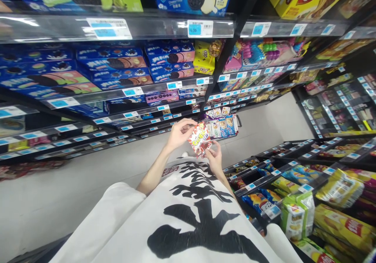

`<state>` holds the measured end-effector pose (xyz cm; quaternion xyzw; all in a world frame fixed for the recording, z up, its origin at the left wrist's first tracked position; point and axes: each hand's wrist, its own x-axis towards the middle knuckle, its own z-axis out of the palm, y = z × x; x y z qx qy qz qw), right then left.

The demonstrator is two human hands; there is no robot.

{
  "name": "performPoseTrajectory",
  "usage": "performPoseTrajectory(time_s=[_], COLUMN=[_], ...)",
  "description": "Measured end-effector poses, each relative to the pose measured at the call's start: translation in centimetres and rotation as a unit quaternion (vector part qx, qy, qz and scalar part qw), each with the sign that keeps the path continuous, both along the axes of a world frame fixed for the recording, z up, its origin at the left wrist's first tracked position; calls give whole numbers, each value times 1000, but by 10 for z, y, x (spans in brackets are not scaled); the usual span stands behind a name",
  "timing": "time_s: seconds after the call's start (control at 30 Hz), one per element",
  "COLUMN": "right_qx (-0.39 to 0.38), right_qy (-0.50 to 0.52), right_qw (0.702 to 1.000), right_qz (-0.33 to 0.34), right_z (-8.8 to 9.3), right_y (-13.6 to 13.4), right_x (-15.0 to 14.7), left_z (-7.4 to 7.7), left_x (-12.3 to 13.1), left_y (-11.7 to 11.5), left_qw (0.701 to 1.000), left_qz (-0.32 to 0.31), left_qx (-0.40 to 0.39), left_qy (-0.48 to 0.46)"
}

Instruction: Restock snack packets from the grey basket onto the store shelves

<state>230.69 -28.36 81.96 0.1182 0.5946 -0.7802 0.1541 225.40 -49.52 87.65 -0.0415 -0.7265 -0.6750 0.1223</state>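
A small red, white and yellow candy packet is held up in front of my chest, its printed face towards me. My left hand pinches its upper left edge between thumb and fingers. At the lower right corner, my right hand grips it the same way. Just beyond the packet, a basket with a dark handle stands low down, and several blue and white snack packs sit upright in it.
Shelves with blue cookie boxes and price tags rise ahead and to the left. On the right, a lower shelf holds chip bags. A pale tiled floor runs between them.
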Motion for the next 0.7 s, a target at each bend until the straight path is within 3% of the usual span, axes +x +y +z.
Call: performPoseTrajectory(time_s=[0.13,0.3,0.37,0.47,0.57,0.7], right_qx=[-41,-99,-108,-108,-97,-93], right_qy=[-27,-72,-64,-52,-91,-127], right_qw=[998,992,992,993,991,986], right_qz=[-49,-36,-26,-14,9,55], right_z=[2,-2,-4,-5,-5,-2], right_y=[4,12,12,10,6,1], right_x=[-4,-4,-2,0,1,0], left_z=[4,4,5,6,6,4], left_x=[1,2,2,0,-2,-4], left_y=[-2,-4,0,7,10,6], left_qw=[995,983,989,995,983,978], left_qz=[-95,-178,-147,-17,93,105], left_qx=[-34,37,9,-98,-162,-182], left_qy=[-2,-21,-16,-2,3,6])
